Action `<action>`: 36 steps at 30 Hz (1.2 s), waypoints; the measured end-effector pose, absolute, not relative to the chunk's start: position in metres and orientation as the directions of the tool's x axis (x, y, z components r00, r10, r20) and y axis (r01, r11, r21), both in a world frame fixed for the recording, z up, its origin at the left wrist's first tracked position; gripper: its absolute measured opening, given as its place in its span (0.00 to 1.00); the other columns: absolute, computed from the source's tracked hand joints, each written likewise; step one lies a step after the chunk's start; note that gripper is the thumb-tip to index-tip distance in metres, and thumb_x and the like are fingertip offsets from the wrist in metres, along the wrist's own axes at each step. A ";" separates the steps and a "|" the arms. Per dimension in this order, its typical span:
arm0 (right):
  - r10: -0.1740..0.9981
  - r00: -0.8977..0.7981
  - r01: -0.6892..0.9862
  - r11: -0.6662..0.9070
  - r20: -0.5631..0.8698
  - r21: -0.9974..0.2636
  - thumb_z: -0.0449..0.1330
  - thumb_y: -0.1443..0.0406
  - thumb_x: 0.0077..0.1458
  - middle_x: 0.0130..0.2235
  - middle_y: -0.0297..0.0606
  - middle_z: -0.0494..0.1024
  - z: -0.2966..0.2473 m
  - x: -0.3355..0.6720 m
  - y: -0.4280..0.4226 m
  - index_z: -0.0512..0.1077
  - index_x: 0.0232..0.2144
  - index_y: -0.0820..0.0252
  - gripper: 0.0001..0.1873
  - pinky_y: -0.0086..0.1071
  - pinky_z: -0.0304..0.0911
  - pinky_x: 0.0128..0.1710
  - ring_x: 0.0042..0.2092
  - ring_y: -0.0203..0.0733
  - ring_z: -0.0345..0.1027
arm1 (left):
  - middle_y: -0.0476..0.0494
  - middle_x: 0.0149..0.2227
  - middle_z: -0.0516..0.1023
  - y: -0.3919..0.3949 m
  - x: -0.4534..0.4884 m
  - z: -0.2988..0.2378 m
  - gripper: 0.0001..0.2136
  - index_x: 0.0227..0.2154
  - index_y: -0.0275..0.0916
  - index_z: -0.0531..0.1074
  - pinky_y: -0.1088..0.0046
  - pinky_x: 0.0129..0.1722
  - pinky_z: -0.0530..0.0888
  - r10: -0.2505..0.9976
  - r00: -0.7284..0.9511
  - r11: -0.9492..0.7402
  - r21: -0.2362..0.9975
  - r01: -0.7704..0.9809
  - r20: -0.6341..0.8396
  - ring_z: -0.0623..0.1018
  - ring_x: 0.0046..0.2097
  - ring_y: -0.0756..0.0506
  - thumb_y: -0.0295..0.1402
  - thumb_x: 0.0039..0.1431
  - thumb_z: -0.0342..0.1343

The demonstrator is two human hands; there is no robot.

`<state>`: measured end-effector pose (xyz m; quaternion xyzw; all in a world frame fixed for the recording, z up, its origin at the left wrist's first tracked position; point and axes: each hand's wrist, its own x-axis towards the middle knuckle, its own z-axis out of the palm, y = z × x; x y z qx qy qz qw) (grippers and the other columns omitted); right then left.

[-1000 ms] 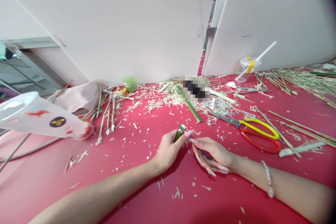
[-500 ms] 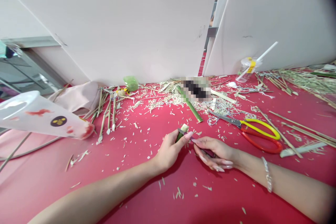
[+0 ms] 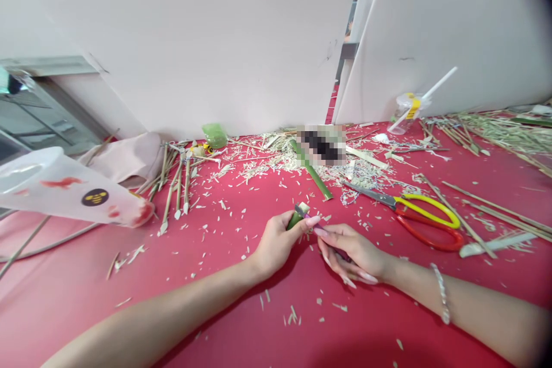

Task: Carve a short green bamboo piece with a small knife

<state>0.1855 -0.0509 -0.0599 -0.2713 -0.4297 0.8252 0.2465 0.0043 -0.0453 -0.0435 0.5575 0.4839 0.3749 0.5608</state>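
My left hand is closed around a short green stalk, bamboo-like, whose peeled pale end sticks up past the fingers. In my right hand is a small knife with a dark purple handle. Its thin grey blade lies across the stalk just below the pale end. My left thumb presses near the base of the blade, and the hands almost touch. Another green stalk lies on the red table beyond them.
Scissors with yellow and red handles lie open on the right, near thin sticks. Pale shavings litter the table. A tipped plastic cup, pointed sticks and a pink pouch are left. White panels stand behind.
The blade and the stalk's pale end have tilted slightly, with the blade now nearer the tip. My right hand has shifted slightly left, its lower fingers more extended.
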 end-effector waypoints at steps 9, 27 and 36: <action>0.692 -0.687 -0.194 -0.469 -0.221 -0.862 0.55 0.48 0.60 0.13 0.33 0.73 -0.059 0.182 -0.055 0.67 0.25 0.63 0.24 0.18 0.42 0.05 0.07 0.28 0.52 | 0.56 0.21 0.50 -0.046 0.008 -0.040 0.25 0.19 0.39 0.58 0.73 0.25 0.53 0.974 0.196 0.073 0.978 0.194 -0.112 0.52 0.25 0.53 0.55 0.53 0.58; 0.437 -0.873 -0.131 -0.639 -0.217 -0.758 0.53 0.52 0.63 0.14 0.35 0.74 -0.061 0.195 -0.036 0.69 0.26 0.66 0.24 0.20 0.41 0.04 0.06 0.27 0.47 | 0.56 0.21 0.52 -0.047 0.003 -0.048 0.20 0.24 0.39 0.60 0.74 0.23 0.52 0.948 0.298 0.091 0.993 0.081 -0.111 0.54 0.23 0.54 0.50 0.58 0.56; 0.607 -0.755 -0.182 -0.559 -0.249 -0.809 0.59 0.49 0.58 0.12 0.33 0.72 -0.061 0.186 -0.047 0.68 0.23 0.65 0.24 0.18 0.42 0.05 0.07 0.29 0.54 | 0.57 0.21 0.51 -0.045 0.004 -0.044 0.25 0.21 0.39 0.59 0.74 0.23 0.53 0.962 0.249 0.086 0.989 0.123 -0.115 0.52 0.24 0.53 0.54 0.51 0.60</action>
